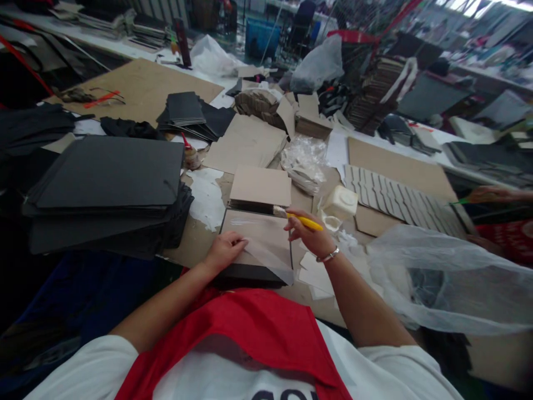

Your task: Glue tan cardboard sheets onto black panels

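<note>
My right hand (308,232) is closed round a paintbrush (306,221) with a yellow handle, its bristles at the top edge of a beige board (270,233) framed by dark edges. White wet-looking streaks lie along the upper part of that board. My left hand (227,250) rests on the board's left side, fingertips pinched at the edge of a thin translucent sheet (266,256) that slants across the lower part. Just behind the board sits a stack of beige cardboard pieces (260,186). A cut-open white plastic jug (339,206) stands to the right of my right hand.
Black panels (108,172) are piled high on the left. A small bottle with a red tip (190,153) stands behind them. Clear plastic bags (449,283) and grey slotted strips (403,197) lie on the right. Another person's hand (491,194) shows at the right edge.
</note>
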Motion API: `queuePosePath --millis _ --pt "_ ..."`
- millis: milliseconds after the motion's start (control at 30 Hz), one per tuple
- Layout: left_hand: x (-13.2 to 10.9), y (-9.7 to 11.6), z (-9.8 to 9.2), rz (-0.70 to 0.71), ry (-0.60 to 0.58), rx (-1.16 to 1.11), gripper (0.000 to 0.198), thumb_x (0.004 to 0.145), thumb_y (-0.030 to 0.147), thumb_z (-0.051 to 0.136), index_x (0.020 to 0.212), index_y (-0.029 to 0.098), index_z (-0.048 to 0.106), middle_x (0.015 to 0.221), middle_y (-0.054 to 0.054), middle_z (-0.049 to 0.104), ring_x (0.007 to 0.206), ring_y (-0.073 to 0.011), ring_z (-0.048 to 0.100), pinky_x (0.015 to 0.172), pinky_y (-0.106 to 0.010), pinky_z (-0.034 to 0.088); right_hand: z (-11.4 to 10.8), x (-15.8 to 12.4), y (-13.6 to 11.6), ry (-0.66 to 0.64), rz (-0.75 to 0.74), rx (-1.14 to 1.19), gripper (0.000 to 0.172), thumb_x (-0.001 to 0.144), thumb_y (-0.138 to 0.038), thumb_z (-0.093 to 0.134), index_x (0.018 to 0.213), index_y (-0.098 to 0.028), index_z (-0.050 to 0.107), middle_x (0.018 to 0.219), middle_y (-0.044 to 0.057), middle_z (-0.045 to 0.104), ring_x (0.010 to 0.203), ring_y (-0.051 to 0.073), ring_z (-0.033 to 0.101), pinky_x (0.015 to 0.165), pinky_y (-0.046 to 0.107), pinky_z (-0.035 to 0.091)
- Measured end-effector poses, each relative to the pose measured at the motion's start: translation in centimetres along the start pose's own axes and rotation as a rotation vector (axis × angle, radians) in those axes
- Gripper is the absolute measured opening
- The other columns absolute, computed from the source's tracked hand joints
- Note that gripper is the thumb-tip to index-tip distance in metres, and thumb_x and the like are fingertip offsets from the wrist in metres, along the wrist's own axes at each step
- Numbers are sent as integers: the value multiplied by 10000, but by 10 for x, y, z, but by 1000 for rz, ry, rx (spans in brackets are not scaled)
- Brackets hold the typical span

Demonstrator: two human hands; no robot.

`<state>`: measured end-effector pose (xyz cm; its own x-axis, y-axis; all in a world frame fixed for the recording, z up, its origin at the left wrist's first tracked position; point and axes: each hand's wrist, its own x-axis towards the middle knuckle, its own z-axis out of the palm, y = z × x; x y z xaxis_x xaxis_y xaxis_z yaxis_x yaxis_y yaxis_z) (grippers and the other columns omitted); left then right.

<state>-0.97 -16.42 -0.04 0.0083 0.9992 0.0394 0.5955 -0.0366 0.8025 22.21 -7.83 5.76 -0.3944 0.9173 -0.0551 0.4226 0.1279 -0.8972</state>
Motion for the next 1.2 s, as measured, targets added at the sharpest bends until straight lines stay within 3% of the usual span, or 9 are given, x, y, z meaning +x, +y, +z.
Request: queuePosePath --millis 67,133,233,367,500,600,733,800,1200 --pt "2 11 -2 -48 -2 -121 253 795 369 556 665 168 639 638 12 557 643 -114 515 618 -225 402 12 -17 1 -76 -104 56 350 871 -453 454 1129 -216 470 924 54 670 734 130 653 651 279 523" --pt "3 20 -5 -81 -2 -208 267 769 407 578 676 165 645 620 24 551 611 -101 498 588 -215 392 30 -30 5 -118 -194 -27 284 844 -412 514 1046 -218 469 987 72 652 844 153 642 733 312 512" --pt "4 24 -9 -204 3 -331 305 732 453 602 682 155 640 527 44 495 494 -77 438 488 -204 357 46 -38 16 -74 -209 -187 226 796 -365 570 923 -211 465 854 48 635 728 152 616 668 292 489" --pt "9 8 -18 -431 39 -552 387 637 520 660 677 140 598 496 48 477 406 -54 384 376 -182 292 34 -34 35 29 -106 -251 174 819 -348 522 907 -216 449 698 2 598 598 142 583 576 253 441" --pt "23 -5 -25 -541 -31 -726 417 542 481 726 725 135 582 572 20 542 468 -65 474 452 -187 396 19 -19 47 171 -56 -369 163 832 -347 481 922 -212 474 668 11 603 592 164 595 551 248 400" --pt "37 -10 -28 -539 -26 -582 361 591 469 681 707 146 568 534 28 524 461 -81 473 477 -212 399 22 -6 54 281 -48 -504 195 826 -355 471 947 -204 496 681 25 612 583 176 584 539 255 375" --pt "55 -21 -29 -343 145 -79 287 687 429 595 596 158 564 512 27 505 504 -101 457 499 -224 319 34 11 64 342 -43 -633 237 828 -354 463 988 -185 508 715 45 615 616 187 572 558 272 372" --pt "60 -28 -29 -308 176 66 280 697 405 589 565 160 558 526 23 520 535 -109 466 523 -233 303 38 17 68 354 -43 -663 254 827 -354 464 1000 -173 510 736 56 613 632 192 566 565 278 373" --pt "68 -44 -27 -393 138 -41 296 660 415 613 531 162 530 486 48 472 498 -99 415 507 -226 282 42 26 72 361 2 -688 273 831 -366 462 1012 -170 524 732 56 604 620 188 541 557 280 352"
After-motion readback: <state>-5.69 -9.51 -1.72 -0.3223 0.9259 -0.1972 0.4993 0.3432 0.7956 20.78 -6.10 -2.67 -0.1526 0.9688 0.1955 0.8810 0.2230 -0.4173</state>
